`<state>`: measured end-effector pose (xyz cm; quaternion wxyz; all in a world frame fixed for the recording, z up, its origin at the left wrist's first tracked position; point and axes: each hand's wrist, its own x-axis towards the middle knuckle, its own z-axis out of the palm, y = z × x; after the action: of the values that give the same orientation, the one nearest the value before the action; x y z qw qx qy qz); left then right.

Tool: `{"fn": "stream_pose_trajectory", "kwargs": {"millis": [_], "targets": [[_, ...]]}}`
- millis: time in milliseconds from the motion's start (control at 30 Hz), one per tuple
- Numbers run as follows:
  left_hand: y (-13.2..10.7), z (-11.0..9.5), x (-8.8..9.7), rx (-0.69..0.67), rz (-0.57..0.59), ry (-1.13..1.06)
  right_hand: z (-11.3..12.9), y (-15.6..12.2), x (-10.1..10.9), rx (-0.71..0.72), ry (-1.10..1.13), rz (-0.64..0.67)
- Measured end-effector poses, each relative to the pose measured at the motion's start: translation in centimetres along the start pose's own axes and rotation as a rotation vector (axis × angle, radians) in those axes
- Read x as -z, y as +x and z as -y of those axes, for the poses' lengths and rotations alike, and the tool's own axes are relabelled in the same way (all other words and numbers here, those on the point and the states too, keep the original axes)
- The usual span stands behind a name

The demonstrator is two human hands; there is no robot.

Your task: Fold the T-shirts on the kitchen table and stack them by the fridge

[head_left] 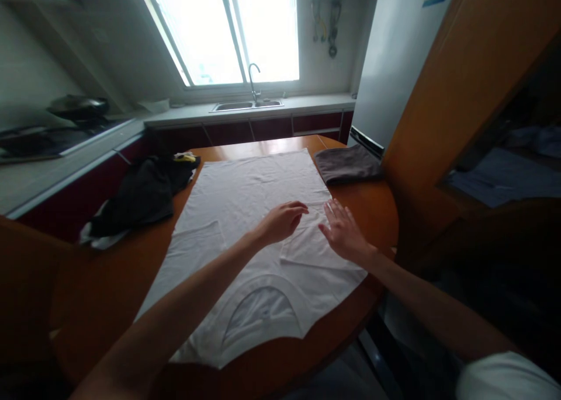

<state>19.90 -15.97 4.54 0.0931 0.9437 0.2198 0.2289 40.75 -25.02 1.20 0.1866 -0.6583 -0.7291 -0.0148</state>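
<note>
A white T-shirt (245, 213) lies spread flat on a round wooden table (114, 283), its neck opening toward me and both sleeves folded inward. My left hand (283, 221) rests on the shirt near its middle, fingers loosely curled and pressed to the cloth. Just to its right, my right hand (344, 232) lies flat on the shirt's right side with fingers stretched out. Neither hand holds anything.
A dark heap of clothes (140, 197) sits on the table's left edge. A folded brown-grey cloth (348, 163) lies at the far right. Behind are a counter with sink (245, 104), a stove with a pan (79, 107), a fridge (394, 67) and a wooden cabinet (464, 96).
</note>
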Motion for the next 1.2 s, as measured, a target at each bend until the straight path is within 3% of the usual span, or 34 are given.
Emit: {"fn": "stream_pose_trajectory", "kwargs": {"millis": [100, 267, 400, 633, 733, 833, 900, 1033, 1200], "targets": [[3.4, 1.0, -3.3, -0.031, -0.004, -0.038, 0.1, -2.9, -1.2, -0.079, -0.058, 0.207], [6.6, 1.9, -7.4, -0.076, 0.187, 0.02, -0.8, -3.5, -1.2, -0.137, -0.046, 0.242], [6.7, 2.2, -8.1, -0.06, 0.362, 0.078, -0.9, -4.6, -0.5, -0.11, -0.022, 0.264], [6.7, 2.1, -7.8, -0.056, 0.381, 0.058, -0.6, -10.1, 1.1, -0.019, 0.018, 0.264], [6.7, 2.1, -6.1, -0.031, 0.328, 0.038, -2.4, -9.2, 3.2, -0.084, 0.096, 0.226], [6.0, 2.6, -2.7, 0.033, 0.253, 0.032, -4.5, -5.3, 5.0, -0.215, 0.19, 0.032], [4.5, 3.2, 0.0, 0.067, 0.208, 0.038, -4.9, -2.5, 5.3, -0.214, 0.233, -0.056], [-0.7, 3.7, 4.7, 0.145, 0.144, 0.045, -2.6, 0.2, 4.1, 0.01, 0.307, -0.064], [-8.6, 2.9, 8.0, 0.251, 0.089, 0.015, 2.3, -0.9, 2.4, 0.247, 0.323, 0.182]]}}
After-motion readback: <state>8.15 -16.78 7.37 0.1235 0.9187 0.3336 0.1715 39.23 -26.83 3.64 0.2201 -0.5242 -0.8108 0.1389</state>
